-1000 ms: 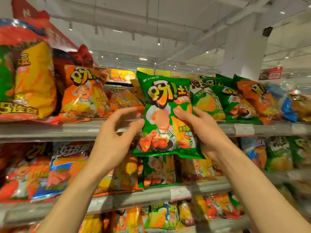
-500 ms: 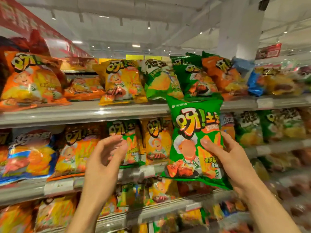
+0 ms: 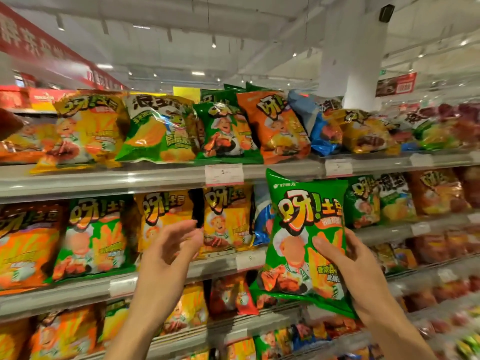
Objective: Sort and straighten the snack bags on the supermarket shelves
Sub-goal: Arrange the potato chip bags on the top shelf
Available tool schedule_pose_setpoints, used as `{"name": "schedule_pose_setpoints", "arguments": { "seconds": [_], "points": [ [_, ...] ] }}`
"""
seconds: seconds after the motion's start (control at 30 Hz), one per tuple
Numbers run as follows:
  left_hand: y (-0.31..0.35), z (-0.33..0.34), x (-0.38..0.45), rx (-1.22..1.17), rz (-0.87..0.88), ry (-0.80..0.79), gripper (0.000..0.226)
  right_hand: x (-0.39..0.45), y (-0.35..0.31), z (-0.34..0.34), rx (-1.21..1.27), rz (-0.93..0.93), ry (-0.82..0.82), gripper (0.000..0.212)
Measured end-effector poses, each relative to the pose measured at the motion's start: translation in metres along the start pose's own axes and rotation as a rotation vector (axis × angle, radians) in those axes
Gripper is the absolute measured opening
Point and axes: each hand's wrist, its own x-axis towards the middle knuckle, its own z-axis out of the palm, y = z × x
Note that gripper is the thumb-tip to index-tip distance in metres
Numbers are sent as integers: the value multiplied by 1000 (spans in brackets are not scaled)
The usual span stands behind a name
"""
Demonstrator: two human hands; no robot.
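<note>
My right hand [image 3: 355, 271] grips a green snack bag [image 3: 304, 229] by its lower right side, holding it upright in front of the second shelf [image 3: 228, 266]. My left hand [image 3: 168, 255] is raised with fingers spread and holds nothing, just in front of a yellow bag [image 3: 166, 216] and another yellow bag [image 3: 226, 216] on that shelf. A dark gap shows between these two. A matching green bag [image 3: 96, 235] stands further left on the same shelf.
The top shelf [image 3: 130, 178] carries yellow, green, orange and blue bags leaning unevenly. Price tags [image 3: 224, 172] clip to the shelf fronts. Lower shelves hold more orange, red and green bags. A white pillar [image 3: 355, 55] rises behind.
The green bag has come down from the top shelf level to the second shelf and shifted right. My left hand has let go of its edge and stays open beside it.
</note>
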Motion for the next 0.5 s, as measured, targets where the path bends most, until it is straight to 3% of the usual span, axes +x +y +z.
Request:
{"name": "schedule_pose_setpoints", "arguments": {
  "seconds": [0.13,0.27,0.5],
  "points": [
    [1,34,27,10,43,-8,31,26,-1,-21,5,6,49,78],
    [1,60,56,-38,74,-22,29,52,-10,-31,-9,-64,38,61],
    [-1,90,94,-83,130,6,33,100,-28,-35,-41,-145,4,54]
  ]
}}
